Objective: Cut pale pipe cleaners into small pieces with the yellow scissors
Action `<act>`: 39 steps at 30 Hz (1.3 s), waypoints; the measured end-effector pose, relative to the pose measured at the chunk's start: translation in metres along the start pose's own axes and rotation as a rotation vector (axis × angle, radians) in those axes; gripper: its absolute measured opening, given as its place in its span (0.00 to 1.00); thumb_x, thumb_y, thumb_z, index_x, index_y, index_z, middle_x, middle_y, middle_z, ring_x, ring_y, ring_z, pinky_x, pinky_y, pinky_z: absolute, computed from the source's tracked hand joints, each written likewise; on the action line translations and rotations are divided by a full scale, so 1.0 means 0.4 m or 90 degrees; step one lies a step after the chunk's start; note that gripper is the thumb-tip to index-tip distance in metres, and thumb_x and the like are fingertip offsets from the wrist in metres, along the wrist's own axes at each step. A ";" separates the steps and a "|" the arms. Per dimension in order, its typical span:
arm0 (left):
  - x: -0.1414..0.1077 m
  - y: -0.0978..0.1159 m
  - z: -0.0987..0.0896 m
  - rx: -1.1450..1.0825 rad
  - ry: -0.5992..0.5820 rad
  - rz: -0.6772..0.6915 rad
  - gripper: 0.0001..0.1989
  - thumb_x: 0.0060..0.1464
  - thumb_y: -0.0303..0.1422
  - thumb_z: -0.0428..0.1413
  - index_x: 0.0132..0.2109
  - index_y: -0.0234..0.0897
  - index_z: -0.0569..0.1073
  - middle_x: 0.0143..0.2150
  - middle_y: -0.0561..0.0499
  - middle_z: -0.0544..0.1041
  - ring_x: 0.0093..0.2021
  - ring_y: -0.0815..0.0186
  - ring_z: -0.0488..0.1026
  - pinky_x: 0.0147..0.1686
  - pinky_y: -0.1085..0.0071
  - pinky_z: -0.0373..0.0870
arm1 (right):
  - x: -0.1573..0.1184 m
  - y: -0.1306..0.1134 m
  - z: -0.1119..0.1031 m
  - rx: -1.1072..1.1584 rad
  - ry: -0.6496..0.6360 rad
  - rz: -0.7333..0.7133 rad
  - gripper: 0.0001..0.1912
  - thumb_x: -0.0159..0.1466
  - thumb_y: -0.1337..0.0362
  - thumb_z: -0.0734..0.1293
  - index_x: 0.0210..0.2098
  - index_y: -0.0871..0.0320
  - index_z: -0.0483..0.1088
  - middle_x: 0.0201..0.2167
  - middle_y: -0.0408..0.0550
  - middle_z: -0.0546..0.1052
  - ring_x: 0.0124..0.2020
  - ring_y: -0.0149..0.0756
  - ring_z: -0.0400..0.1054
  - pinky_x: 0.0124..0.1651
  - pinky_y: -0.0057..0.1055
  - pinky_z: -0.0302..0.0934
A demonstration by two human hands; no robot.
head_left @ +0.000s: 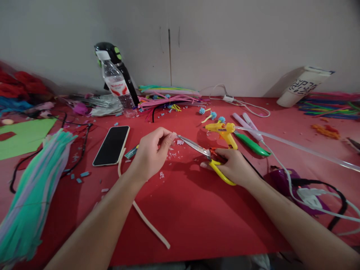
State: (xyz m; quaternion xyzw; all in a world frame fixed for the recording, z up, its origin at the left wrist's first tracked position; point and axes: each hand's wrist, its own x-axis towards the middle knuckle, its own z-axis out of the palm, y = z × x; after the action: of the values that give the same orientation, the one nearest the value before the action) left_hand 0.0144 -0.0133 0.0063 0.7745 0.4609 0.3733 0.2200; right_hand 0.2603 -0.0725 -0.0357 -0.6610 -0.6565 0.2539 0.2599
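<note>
My right hand (227, 165) grips a pair of scissors (197, 147) by yellow and red handles, fingers wrapped round them. Their blades look closed or nearly so, and point left with the tip close to my left fingertips. Thumb and forefinger of my left hand (153, 153) are pinched together on something tiny and pale pink, too small to make out. Small pale clippings (171, 153) are scattered on the red tabletop (180, 210) beneath. A cream-coloured pipe cleaner (152, 225) runs under my left forearm.
Left lie a phone (111, 145) and a bundle of green and lilac pipe cleaners (42, 191). A yellow glue gun (223, 132) and a green-handled tool (253, 145) lie beyond my right hand. A plastic bottle (116, 84) stands behind; a purple power block (298, 187) with cables sits right.
</note>
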 end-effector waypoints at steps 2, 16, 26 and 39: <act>0.000 -0.001 0.000 0.001 0.003 0.000 0.14 0.64 0.41 0.50 0.34 0.36 0.70 0.27 0.54 0.72 0.26 0.72 0.67 0.29 0.74 0.63 | 0.001 0.002 0.001 -0.001 0.003 -0.008 0.27 0.52 0.48 0.72 0.21 0.56 0.52 0.20 0.37 0.49 0.24 0.26 0.43 0.22 0.27 0.40; 0.004 -0.007 -0.017 -0.007 -0.033 -0.004 0.16 0.65 0.42 0.48 0.34 0.37 0.70 0.28 0.52 0.73 0.28 0.69 0.68 0.30 0.73 0.64 | 0.007 0.009 0.003 0.005 0.053 0.010 0.29 0.50 0.46 0.73 0.20 0.56 0.52 0.19 0.37 0.49 0.23 0.26 0.42 0.22 0.27 0.39; 0.008 -0.137 -0.162 0.175 -0.513 -0.221 0.19 0.53 0.46 0.54 0.22 0.39 0.70 0.22 0.51 0.70 0.21 0.66 0.64 0.20 0.71 0.54 | 0.006 0.003 0.000 -0.021 0.034 0.012 0.26 0.50 0.45 0.72 0.21 0.56 0.56 0.19 0.37 0.51 0.22 0.26 0.44 0.22 0.26 0.41; 0.023 -0.123 -0.109 0.260 -0.224 -0.104 0.19 0.56 0.48 0.52 0.26 0.39 0.68 0.21 0.53 0.70 0.22 0.66 0.65 0.24 0.71 0.55 | 0.011 0.008 0.005 -0.027 0.047 0.001 0.27 0.50 0.43 0.72 0.21 0.56 0.55 0.18 0.36 0.51 0.22 0.26 0.44 0.22 0.27 0.41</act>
State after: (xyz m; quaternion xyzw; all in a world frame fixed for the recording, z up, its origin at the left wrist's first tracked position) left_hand -0.0439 0.0180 0.0035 0.8161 0.5421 0.1135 0.1650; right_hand 0.2615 -0.0680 -0.0392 -0.6760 -0.6510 0.2159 0.2694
